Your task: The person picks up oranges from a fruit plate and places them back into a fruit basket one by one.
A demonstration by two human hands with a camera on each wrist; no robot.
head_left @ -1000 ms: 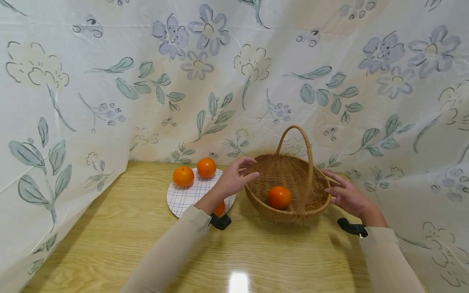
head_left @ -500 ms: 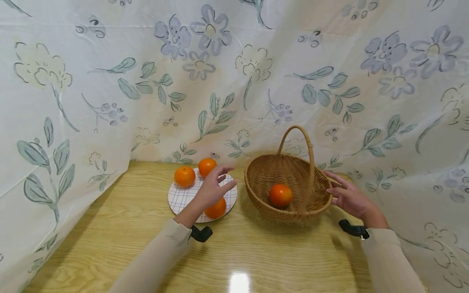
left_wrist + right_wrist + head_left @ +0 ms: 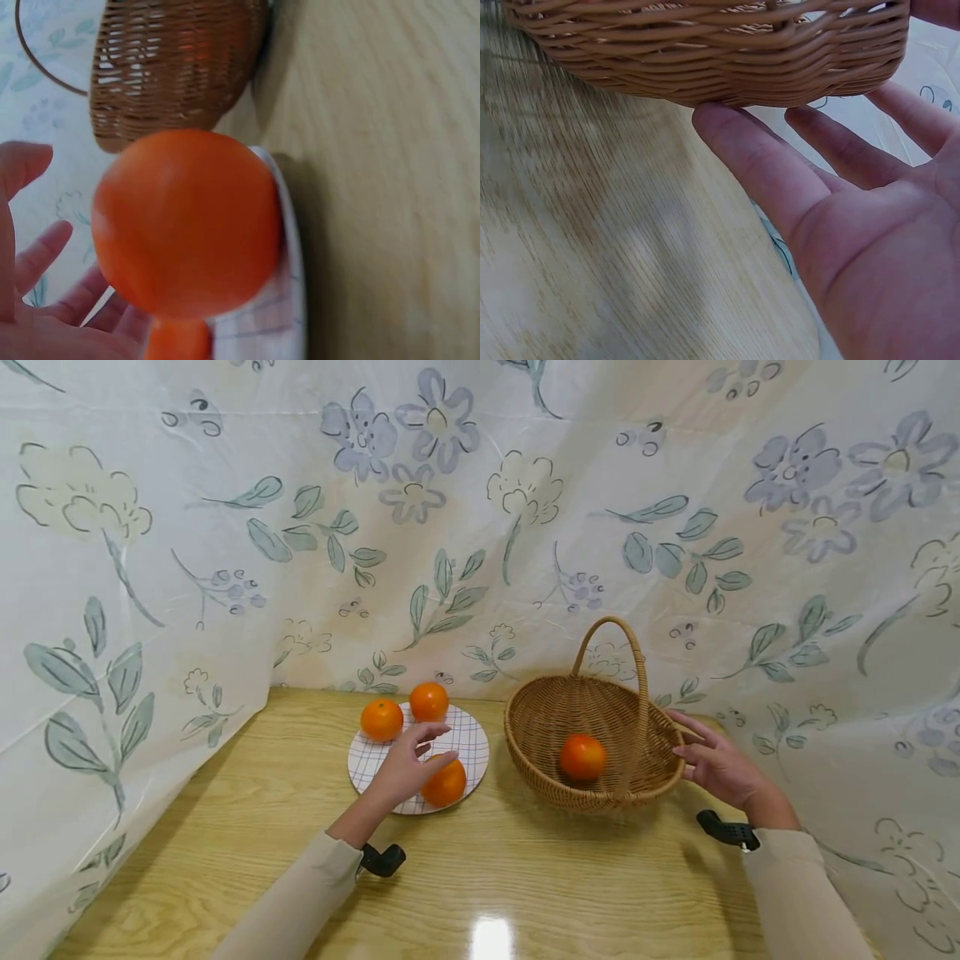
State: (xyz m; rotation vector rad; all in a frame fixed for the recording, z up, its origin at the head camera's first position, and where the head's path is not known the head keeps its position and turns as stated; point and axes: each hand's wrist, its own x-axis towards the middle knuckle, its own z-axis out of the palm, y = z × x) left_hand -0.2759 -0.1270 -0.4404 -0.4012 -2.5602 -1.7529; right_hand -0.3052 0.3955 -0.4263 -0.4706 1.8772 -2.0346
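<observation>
My left hand point(image 3: 405, 766) hovers over the plate point(image 3: 474, 735), thumb and fingers spread apart. Its thumb overlaps the nearest orange point(image 3: 444, 783) in the head view. That orange point(image 3: 187, 225) looms large and smooth in the left wrist view, beside the fingers; whether they touch it I cannot tell. Two more oranges, one left point(image 3: 382, 720) and one behind point(image 3: 429, 702), sit on the plate. My right hand point(image 3: 723, 770) holds the right side of the wicker basket point(image 3: 540, 714), thumb over the rim and fingers against the outer wall point(image 3: 727, 67). A redder round fruit point(image 3: 582, 757) lies inside.
The basket's tall arched handle point(image 3: 642, 685) rises over its right part. A flowered cloth point(image 3: 480, 527) hangs behind and along both sides of the wooden table point(image 3: 525, 877). The white plate has a blue check pattern.
My left hand has moved left, from the basket's left rim to above the near orange on the plate. The right hand stays at the basket, and the fruit inside stays there.
</observation>
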